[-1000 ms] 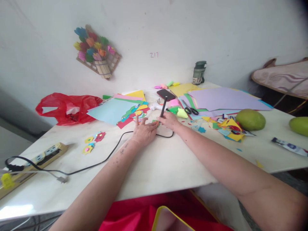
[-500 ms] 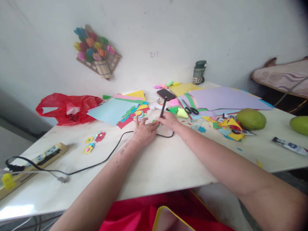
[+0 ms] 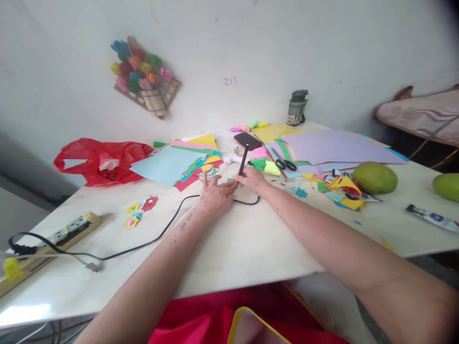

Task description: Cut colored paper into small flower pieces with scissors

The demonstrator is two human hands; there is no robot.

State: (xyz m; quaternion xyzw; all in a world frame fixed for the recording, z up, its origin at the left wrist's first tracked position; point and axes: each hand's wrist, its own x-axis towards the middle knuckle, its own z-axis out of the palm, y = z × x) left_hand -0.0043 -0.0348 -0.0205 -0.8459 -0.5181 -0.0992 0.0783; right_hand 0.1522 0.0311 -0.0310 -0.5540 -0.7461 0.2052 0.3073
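Note:
Closed around a dark pen (image 3: pixel 244 160) with a light top end, my right hand (image 3: pixel 251 178) rests at the middle of the table. The pen stands nearly upright, its tip hidden by my fingers. My left hand (image 3: pixel 216 195) lies flat with its fingers spread, and its fingertips reach the pen's lower end. A small green piece of paper (image 3: pixel 230 180) shows at those fingertips, mostly covered. Just beyond are cut colored paper shapes (image 3: pixel 206 168), a white glue gun (image 3: pixel 234 158) and green and yellow clay packets (image 3: pixel 271 167).
Black-handled scissors (image 3: pixel 286 165) and a phone (image 3: pixel 247 140) lie behind my hands. Paper scraps (image 3: pixel 344 186) and a green mango-like fruit (image 3: pixel 375 177) are to the right. A black cord (image 3: pixel 158 237) runs left to a power strip (image 3: pixel 71 229), near paper flowers (image 3: pixel 133 220) and a red plastic bag (image 3: pixel 93 162).

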